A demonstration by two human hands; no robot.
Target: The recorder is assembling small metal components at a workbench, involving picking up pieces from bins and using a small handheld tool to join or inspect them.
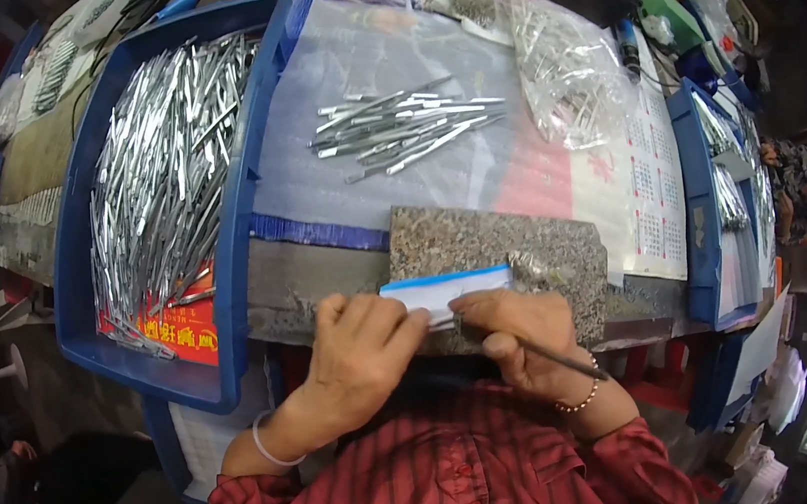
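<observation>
Lower centre: right hand (529,327) grips dark rod (566,361); left hand (364,358) curls at white pad (453,289), grip unclear. Best keep pad flat against stone slab (476,228).

Over at the left end of the table (320,267), here's a long tray (247,150) full of metal strips (164,150), its near end past the near edge. Right of it, on a plastic sheet (474,173), a loose pile (408,125) sits mid-table, a bag (569,60) just beyond to its right. In front, at the near edge, a stone slab (554,244); over it, a pad (429,294) between left hand (361,358) and right hand (523,323), a stick (563,361) in the right. Another tray (697,196) at the right edge!
</observation>
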